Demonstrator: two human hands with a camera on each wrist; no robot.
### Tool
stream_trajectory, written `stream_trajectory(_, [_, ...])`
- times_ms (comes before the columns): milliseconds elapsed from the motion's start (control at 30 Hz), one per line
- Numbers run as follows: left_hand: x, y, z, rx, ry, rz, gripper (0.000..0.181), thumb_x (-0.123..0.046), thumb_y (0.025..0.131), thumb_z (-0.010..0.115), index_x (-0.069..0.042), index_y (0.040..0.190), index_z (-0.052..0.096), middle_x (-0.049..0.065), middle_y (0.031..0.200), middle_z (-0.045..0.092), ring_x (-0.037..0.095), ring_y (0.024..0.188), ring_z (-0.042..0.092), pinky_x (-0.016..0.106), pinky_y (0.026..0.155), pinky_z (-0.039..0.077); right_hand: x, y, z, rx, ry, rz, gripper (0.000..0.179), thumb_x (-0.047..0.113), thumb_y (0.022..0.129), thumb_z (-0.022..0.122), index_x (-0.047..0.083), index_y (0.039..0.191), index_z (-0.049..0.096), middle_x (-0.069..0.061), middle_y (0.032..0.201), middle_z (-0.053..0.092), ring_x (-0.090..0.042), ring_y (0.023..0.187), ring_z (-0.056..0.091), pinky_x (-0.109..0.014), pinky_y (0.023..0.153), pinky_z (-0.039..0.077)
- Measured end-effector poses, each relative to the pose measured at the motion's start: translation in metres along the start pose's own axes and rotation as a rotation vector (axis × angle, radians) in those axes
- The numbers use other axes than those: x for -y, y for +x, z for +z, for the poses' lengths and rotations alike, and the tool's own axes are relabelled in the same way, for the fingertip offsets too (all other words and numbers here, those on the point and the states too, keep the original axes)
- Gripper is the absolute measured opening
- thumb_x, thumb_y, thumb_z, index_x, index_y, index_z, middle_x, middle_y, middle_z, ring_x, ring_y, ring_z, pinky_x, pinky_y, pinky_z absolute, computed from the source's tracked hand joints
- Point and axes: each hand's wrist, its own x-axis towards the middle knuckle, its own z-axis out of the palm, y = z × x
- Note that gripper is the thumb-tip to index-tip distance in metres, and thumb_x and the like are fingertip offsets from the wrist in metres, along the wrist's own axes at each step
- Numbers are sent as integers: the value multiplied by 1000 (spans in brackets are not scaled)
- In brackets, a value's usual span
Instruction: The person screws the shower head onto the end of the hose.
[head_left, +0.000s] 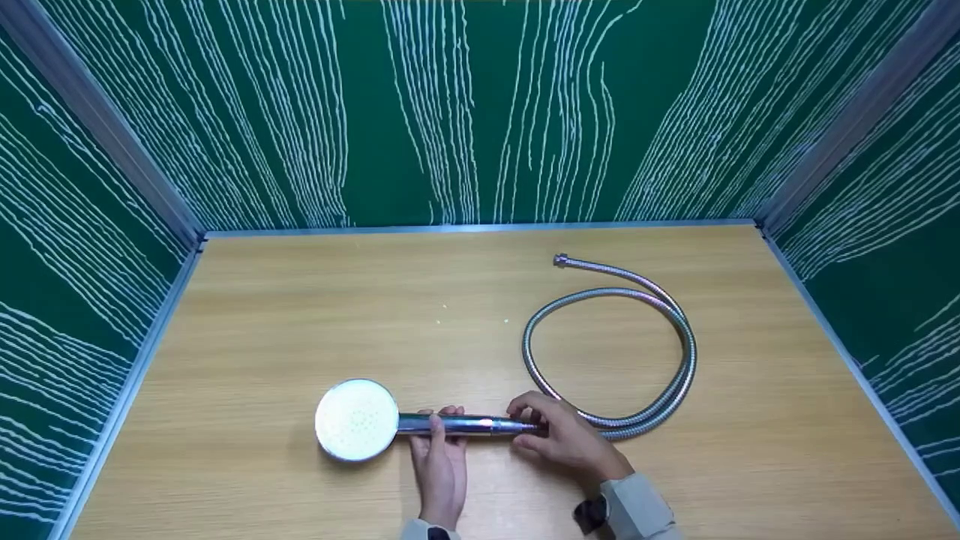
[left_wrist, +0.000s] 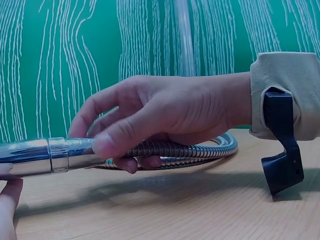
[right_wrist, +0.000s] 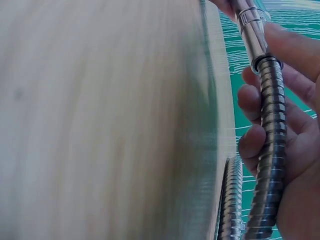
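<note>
The left hand [head_left: 439, 465] clasped the slick, rigid shower head handle [head_left: 457, 424]; beside it, the right hand [head_left: 562, 439] pinched the floppy metal hose [head_left: 679, 375] at its nut.

Chrome shower head [head_left: 356, 419] with round white spray face turned up, lying flat on wooden tabletop [head_left: 300, 315], straight handle pointing right. Ribbed metal hose [head_left: 679, 330] meeting handle's end, then curling away right of shower head in one loose loop, free end fitting lying beyond, toward green back wall.
</note>
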Motion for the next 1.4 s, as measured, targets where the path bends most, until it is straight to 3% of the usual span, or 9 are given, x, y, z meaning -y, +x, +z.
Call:
stream_trajectory(300, [0, 1, 1, -4, -55, 5, 16, -19, 103, 39, -12, 113, 29, 5, 106, 51, 19, 105, 56, 34, 99, 44, -2, 1, 2, -31, -11, -34, 23, 17, 84, 72, 22, 105, 62, 8, 96, 62, -9, 85, 54, -23, 76, 45])
stream_trajectory(633, [0, 1, 2, -25, -87, 13, 14, -18, 102, 40, -13, 112, 31, 4, 103, 54, 18, 102, 57, 33, 96, 47, 1, 3, 0, -5, -16, 2, 20, 21, 88, 67, 24, 107, 64, 10, 102, 65, -7, 92, 57, -24, 83, 47])
stream_trajectory(1033, [0, 0, 1, -6, -76, 11, 15, -20, 102, 39, -14, 113, 30, 4, 105, 51, 18, 104, 56, 33, 97, 47, 0, 5, 1, 3, -81, -43, 15, 19, 94, 60, 16, 106, 67, 5, 102, 68, -6, 92, 60, -28, 85, 51])
stream_trajectory(1400, [1, 0, 1, -8, -61, 25, 20, -21, 102, 39, -11, 115, 28, 4, 106, 52, 18, 105, 57, 33, 97, 47, 1, 5, 1, 8, -11, 46, 32, 19, 82, 74, 16, 109, 59, 4, 101, 62, -11, 87, 55, -23, 77, 46])
